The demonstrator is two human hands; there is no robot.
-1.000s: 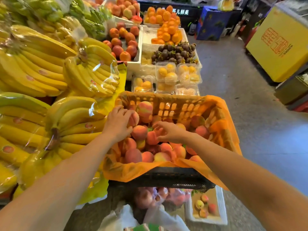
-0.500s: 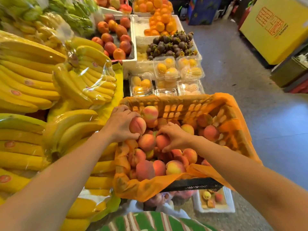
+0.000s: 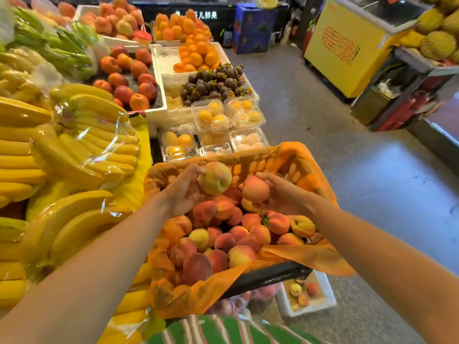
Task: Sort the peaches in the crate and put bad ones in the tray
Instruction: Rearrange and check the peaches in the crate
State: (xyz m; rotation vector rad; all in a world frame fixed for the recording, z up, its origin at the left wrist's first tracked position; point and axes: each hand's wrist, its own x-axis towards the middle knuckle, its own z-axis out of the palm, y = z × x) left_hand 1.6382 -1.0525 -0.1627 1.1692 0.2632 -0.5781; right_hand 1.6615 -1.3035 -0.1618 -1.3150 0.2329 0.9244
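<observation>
Wears green striped clothing (image 3: 218,331), perhaps a shirt.

Open floor (image 3: 372,194) lies right of the crate (image 3: 268,276); bananas (image 3: 74,150) crowd its left, clamshell boxes (image 3: 213,117) its far side.

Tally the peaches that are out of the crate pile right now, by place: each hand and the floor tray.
Left hand: 1 yellowish peach
Right hand: 1 pink peach
White tray: 3 peaches showing; the crate hides part of it
Total: 5
</observation>
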